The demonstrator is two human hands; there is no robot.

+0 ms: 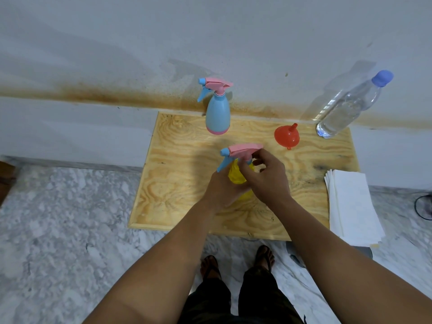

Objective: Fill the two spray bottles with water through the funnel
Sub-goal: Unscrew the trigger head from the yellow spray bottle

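A yellow spray bottle (236, 175) with a pink and blue trigger head (238, 150) stands in the middle of the plywood board (177, 178). My left hand (222, 188) wraps around its body. My right hand (266, 176) pinches the collar just under the trigger head. A blue spray bottle (217, 113) with a pink head stands upright at the board's back edge, apart from both hands. A red funnel (287, 136) lies upside down at the back right. A clear water bottle (346, 106) with a blue cap stands at the far right corner.
A stack of white paper towels (353, 206) overhangs the board's right edge. A stained white wall rises right behind the board. Marble floor lies all around, with my feet (236, 260) below the board's near edge. A dark cable (423, 204) shows at far right.
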